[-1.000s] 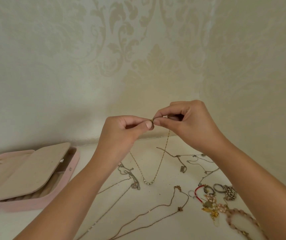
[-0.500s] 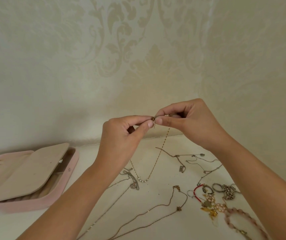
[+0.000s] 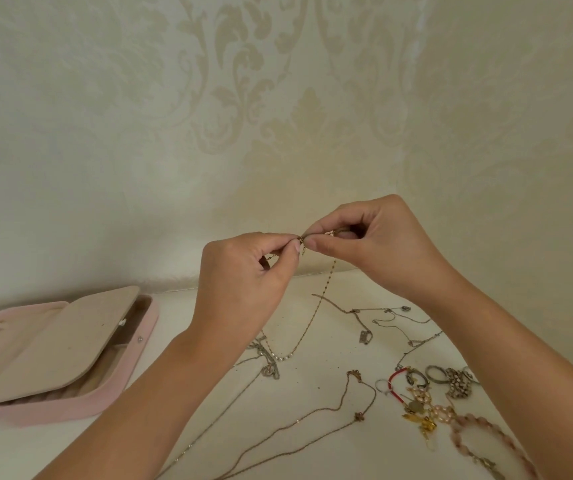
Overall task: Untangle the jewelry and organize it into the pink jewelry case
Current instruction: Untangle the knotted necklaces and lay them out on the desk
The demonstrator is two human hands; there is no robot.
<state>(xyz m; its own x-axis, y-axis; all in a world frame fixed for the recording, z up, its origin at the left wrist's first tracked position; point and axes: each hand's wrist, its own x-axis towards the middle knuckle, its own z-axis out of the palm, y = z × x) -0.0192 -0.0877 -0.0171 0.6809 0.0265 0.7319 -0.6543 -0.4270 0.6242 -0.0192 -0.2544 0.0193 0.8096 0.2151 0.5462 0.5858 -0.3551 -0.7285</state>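
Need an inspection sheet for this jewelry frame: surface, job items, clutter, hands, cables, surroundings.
Surface: white tabletop, a few dark specks.
Job's things: pink jewelry case open at left, beige flap half raised; thin gold chain hangs from both hands, loop down near the tabletop; other chains spread loose; heap of rings and bracelets at right.
Clutter: nothing seen.
Grippers: left hand and right hand each pinch the thin gold chain at its top, fingertips nearly meeting.
Cables: nothing seen.
Surroundings: cream patterned wall behind.
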